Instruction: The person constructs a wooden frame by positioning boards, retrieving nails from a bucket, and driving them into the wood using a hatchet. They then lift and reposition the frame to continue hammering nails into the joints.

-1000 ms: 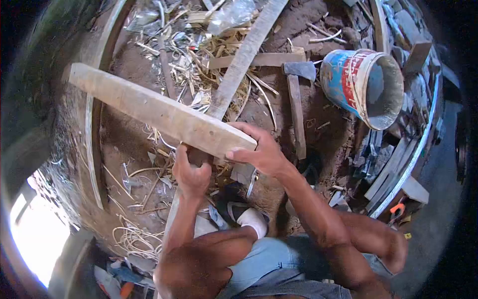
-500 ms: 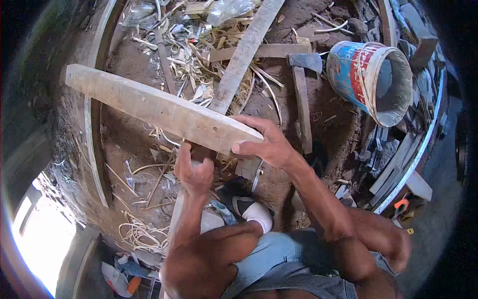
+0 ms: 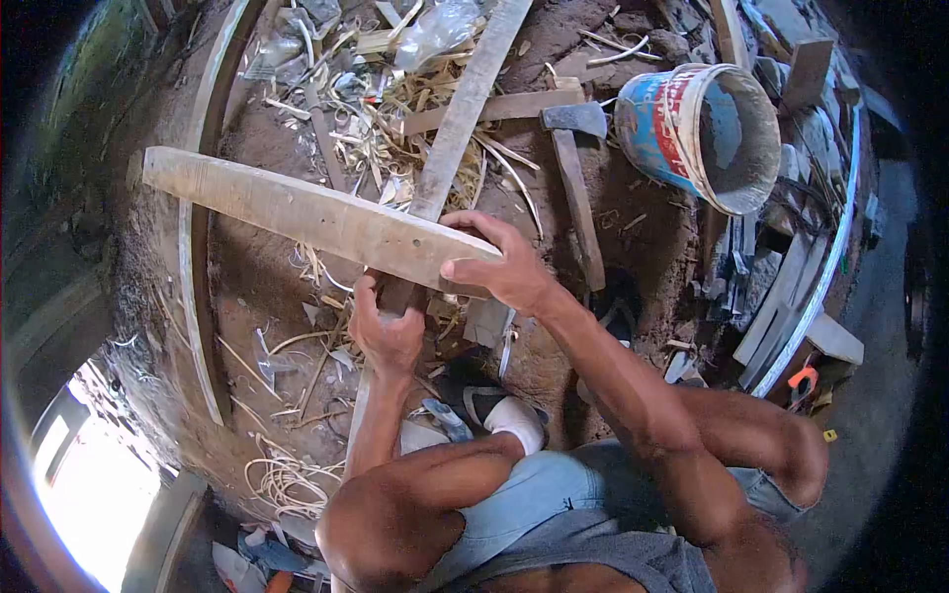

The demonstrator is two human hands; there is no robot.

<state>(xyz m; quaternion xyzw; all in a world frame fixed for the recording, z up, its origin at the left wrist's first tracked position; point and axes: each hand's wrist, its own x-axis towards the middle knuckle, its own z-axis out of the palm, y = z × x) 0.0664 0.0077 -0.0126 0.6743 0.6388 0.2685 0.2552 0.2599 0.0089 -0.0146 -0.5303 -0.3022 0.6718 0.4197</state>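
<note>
Bare earth floor (image 3: 242,296), littered with pale shavings (image 3: 371,153), surrounds the seated worker; an axe (image 3: 572,178) lies beyond the right hand (image 3: 502,269), near a tipped bucket (image 3: 652,128). Held above this litter, the plank (image 3: 321,219) slants across the view, its near end in the right hand, thumb on the broad face and fingers over the upper edge. The left hand (image 3: 388,338) is curled just below the plank, thumb and forefinger raised; whether it grips anything in the shadow there cannot be told. Since most of the length projects beyond the right hand, its weight could plausibly make the free end dip or the plank roll in the grasp. Such a slip might pinch the left fingers against the long board (image 3: 470,109) beneath, and rough edges could leave splinters. The plank appears straight and square-edged, pale tan with faint grey bands; its narrow upper edge is lighter, and a small dark knot or hole marks the face near the held end.
</note>
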